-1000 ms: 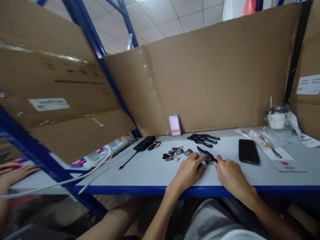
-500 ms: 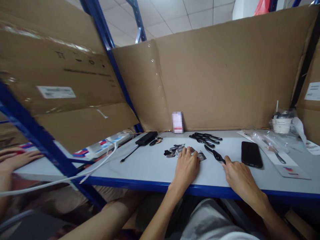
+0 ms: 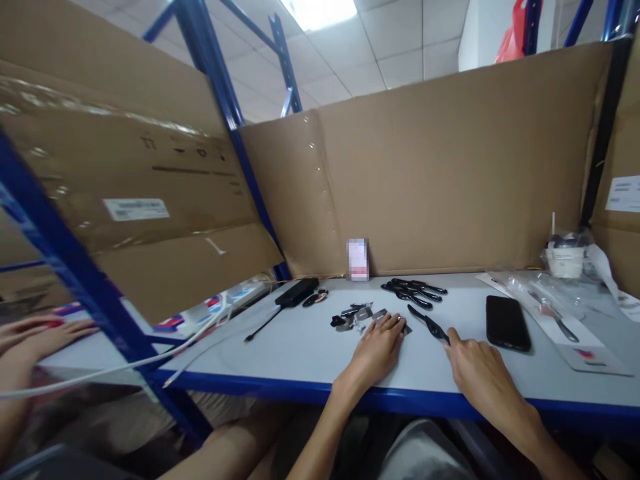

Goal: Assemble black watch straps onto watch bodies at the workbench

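My left hand [image 3: 376,350] lies palm down on the grey table [image 3: 300,347], fingertips on a small pile of flat metal pieces [image 3: 357,315]. My right hand [image 3: 480,373] rests to the right of it, thumb and forefinger pinched on the near end of a slim black handle part [image 3: 427,323] that lies on the table. A cluster of similar black handle parts [image 3: 413,288] sits farther back, near the cardboard wall.
A black phone [image 3: 507,323] lies right of my right hand. Plastic bags with tools [image 3: 543,300] and a white cup [image 3: 565,260] stand at the back right. A black adapter [image 3: 299,291] and white cable [image 3: 150,357] lie left. Another person's hands [image 3: 35,333] show at far left.
My left hand let go of the black handle part and slid left onto the metal pieces. My right hand stayed on the handle's near end. The view tilted slightly.
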### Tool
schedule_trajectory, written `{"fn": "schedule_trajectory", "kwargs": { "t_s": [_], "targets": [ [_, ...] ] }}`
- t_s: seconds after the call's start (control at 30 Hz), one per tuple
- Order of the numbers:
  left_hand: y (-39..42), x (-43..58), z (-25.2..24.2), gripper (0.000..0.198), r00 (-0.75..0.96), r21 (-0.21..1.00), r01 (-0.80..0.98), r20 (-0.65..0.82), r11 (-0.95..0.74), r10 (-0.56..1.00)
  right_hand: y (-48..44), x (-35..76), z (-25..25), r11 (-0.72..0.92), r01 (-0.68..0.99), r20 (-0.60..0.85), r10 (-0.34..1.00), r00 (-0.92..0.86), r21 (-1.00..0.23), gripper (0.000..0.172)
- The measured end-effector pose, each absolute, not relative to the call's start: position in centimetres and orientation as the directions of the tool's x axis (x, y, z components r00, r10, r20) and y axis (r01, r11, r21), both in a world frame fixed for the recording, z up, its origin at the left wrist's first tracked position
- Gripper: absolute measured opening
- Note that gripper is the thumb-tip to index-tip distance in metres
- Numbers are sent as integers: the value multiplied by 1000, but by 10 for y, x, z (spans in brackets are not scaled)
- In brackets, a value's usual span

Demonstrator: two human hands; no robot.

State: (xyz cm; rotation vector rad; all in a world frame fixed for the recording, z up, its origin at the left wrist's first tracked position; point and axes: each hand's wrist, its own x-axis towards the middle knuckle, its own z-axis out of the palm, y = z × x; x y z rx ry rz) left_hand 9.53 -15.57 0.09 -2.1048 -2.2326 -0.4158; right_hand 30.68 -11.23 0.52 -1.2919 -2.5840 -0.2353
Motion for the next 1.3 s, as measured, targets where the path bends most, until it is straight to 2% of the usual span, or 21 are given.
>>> {"fn": "schedule_trajectory", "kwargs": {
  "t_s": [0.27, 0.4, 0.5, 0.63, 0.83, 1.07, 1.3],
  "targets": [
    [-157, 55, -2, 49, -208, 153, 971, 161, 184, 965, -113, 308, 5, 610, 792, 300, 750, -589, 30, 27],
    [-159, 36, -4, 46, -262, 144, 962, 236, 234, 936, -115, 311, 8, 680, 733, 313, 695, -648, 7, 34],
    [-164, 34, -2, 50, -216, 149, 973, 309, 177, 926, -117, 311, 9, 706, 708, 317, 678, -663, -30, 28],
    [-170, 53, 5, 62, -61, 217, 976, 365, -21, 929, -119, 309, 9, 701, 711, 303, 691, -657, -59, 22],
    [-164, 83, -8, 59, 117, 252, 943, 354, -216, 928, -121, 306, 8, 687, 718, 311, 711, -631, -115, 21],
    [-157, 83, -17, 55, 121, 233, 947, 375, -220, 919, -119, 305, 4, 690, 714, 352, 702, -618, -123, 27],
    [-155, 85, -19, 51, 57, 220, 964, 383, -151, 922, -120, 305, 8, 676, 729, 314, 719, -620, -109, 22]
  ]
}}
